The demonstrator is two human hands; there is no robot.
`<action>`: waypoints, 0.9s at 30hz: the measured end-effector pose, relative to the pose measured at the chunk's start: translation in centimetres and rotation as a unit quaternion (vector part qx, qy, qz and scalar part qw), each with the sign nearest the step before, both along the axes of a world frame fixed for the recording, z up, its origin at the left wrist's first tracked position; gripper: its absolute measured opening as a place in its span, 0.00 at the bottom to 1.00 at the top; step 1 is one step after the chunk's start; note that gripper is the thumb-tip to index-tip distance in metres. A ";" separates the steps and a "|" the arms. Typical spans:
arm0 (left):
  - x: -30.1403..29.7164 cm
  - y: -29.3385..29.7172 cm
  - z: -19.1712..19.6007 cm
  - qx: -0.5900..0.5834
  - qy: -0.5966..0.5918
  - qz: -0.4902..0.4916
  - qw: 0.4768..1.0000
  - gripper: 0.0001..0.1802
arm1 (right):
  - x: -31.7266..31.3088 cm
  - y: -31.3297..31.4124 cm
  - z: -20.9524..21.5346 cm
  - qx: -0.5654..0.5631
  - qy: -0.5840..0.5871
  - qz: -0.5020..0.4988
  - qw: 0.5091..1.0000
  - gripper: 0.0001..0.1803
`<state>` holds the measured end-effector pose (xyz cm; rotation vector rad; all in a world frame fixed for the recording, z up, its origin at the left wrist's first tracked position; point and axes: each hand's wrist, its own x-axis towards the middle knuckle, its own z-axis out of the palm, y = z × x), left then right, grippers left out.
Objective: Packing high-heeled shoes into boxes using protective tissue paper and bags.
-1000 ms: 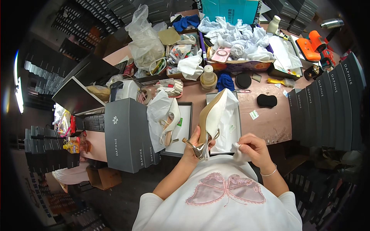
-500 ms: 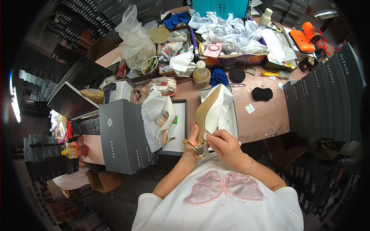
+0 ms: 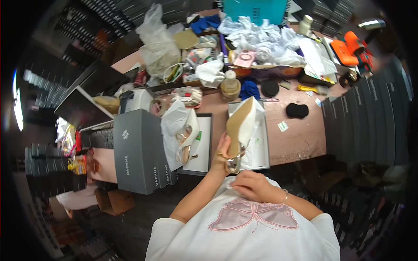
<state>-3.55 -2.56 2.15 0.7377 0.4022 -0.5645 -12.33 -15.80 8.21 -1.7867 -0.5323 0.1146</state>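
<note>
My left hand (image 3: pixel 222 153) is wrapped round the heel end of a white pointed slingback shoe (image 3: pixel 241 124), its tan sole turned up and its toe away from me. Lower and closer to my shirt, my right hand (image 3: pixel 253 185) is closed on a small white cloth (image 3: pixel 230 183), mostly hidden by the fingers, apart from the shoe. An open shoebox (image 3: pixel 261 150) with white paper lies under the held shoe. Left of it, a matching white shoe (image 3: pixel 189 137) rests on its side by white tissue paper (image 3: pixel 173 124), over another open box part (image 3: pixel 203 152).
Dark grey shoeboxes (image 3: pixel 137 152) stand at the left, and a tall row (image 3: pixel 370 113) lines the right. Behind are a pump bottle (image 3: pixel 230 87), a blue cloth (image 3: pixel 249 90), a black sponge (image 3: pixel 297 110) and a box of crumpled white paper (image 3: pixel 265 39).
My right hand has come off the shoe and moved down toward my shirt with the white cloth. The shoe stays in my left hand, shifted slightly right.
</note>
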 end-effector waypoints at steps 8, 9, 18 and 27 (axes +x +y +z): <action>2.5 11.0 -6.8 0.616 -0.349 -0.108 0.698 0.19 | 0.7 -4.3 -2.2 0.383 0.216 -0.083 0.894 0.05; 3.0 13.7 -6.9 0.668 -0.293 -0.099 0.677 0.20 | 1.0 -4.6 -2.0 0.377 0.247 -0.045 0.892 0.05; 5.5 18.7 -11.0 0.694 -0.095 -0.262 0.664 0.35 | 1.0 -2.1 0.4 0.084 0.285 0.230 0.927 0.08; 1.9 16.3 -9.3 0.327 -0.114 -0.007 0.938 0.27 | 0.9 -1.9 -0.3 0.150 0.347 0.052 0.924 0.12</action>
